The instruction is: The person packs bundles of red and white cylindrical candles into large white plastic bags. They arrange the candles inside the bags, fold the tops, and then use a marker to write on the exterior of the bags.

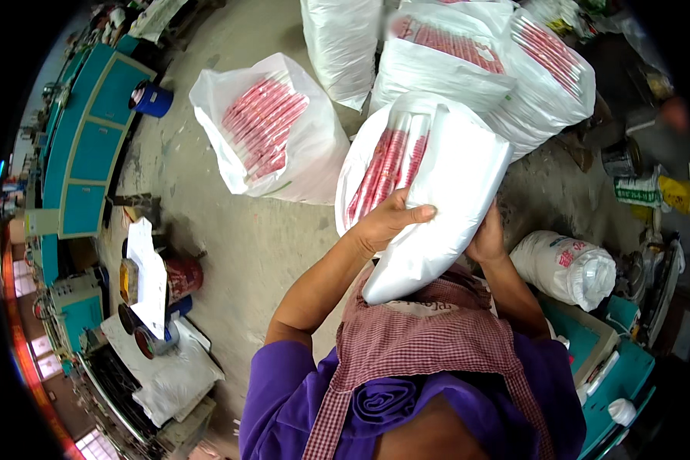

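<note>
My left hand is closed on the left edge of a smooth, folded white plastic bundle, its thumb lying on top. At the bundle's right edge my right hand grips from the side, its fingers partly hidden behind the plastic. The bundle bends down toward my checked apron and leans over an open white sack. Inside that sack, to the left of the bundle, stand red-and-clear plastic packs in rows. Where the bundle's far end meets the sack, I cannot tell the two apart clearly.
Another open sack of red-striped packs stands to the left. More filled white sacks crowd the far side. A tied white sack lies at right. Teal cabinets, a blue bucket and machinery line the left.
</note>
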The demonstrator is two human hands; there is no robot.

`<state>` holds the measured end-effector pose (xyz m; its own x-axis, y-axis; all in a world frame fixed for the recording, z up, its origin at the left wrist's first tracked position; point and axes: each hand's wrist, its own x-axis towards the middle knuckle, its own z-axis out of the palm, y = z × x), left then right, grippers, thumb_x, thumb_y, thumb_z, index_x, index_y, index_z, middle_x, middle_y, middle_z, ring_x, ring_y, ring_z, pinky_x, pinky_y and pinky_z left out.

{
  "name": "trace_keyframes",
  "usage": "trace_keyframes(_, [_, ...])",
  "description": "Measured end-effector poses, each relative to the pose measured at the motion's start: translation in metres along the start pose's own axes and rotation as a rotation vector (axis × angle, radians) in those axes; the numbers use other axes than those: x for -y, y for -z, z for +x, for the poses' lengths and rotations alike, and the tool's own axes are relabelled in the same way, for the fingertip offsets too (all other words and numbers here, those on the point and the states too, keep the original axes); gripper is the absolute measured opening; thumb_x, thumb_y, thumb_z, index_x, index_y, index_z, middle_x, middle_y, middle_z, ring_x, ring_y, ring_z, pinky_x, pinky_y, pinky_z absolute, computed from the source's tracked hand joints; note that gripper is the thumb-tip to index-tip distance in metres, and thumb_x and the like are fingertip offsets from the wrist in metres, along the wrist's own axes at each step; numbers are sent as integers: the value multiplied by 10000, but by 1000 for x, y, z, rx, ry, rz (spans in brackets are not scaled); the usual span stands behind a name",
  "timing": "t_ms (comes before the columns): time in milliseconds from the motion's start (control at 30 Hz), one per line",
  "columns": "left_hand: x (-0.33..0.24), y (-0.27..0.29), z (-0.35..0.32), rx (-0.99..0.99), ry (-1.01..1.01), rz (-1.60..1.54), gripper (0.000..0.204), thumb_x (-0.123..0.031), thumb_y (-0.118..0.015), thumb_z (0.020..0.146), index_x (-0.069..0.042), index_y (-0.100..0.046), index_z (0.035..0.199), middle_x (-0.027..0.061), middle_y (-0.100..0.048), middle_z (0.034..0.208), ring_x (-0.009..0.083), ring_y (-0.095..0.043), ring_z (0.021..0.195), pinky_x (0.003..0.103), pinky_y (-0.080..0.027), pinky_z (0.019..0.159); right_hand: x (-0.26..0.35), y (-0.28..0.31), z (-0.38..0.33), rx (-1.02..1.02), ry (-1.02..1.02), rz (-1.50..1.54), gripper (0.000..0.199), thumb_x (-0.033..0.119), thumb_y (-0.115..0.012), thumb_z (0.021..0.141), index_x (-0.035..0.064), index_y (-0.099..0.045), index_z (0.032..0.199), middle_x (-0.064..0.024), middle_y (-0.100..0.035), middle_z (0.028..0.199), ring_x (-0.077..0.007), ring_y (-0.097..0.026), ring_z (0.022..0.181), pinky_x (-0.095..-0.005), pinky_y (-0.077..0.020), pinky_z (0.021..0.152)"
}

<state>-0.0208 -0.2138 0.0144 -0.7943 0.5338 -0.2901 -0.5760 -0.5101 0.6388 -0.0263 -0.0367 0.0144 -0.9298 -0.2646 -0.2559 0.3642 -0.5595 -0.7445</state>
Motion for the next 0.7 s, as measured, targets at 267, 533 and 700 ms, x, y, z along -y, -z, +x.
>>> trace_keyframes(267, [19,0,-34,80,-9,-204,603,-160,-730,736,18,-452,1241,132,-588,1119,211,-605,967,332,-495,845,-14,46,-28,299,-156,162,534,393,-426,934,17,-343,1304,-108,-608,986,-77,-527,536,-195,-359,346])
trace_keyframes(533, [20,6,-32,225,-20,420,636,-120,-752,676,33,-475,1228,112,-582,1134,205,-564,1039,337,-443,882,86,66,-63,529,31,368,547,164,-517,882,65,-276,1362,-236,-285,1388,-160,-607,672,-171,-396,406])
trace_keyframes(700, [58,-118,34,-149,-430,783,657,-141,-720,699,46,-418,1251,128,-582,1066,195,-579,917,339,-470,780,113,132,-102,386,-222,-311,545,142,-564,872,-12,-308,1328,-176,-502,1175,-117,-594,658,-151,-337,418])
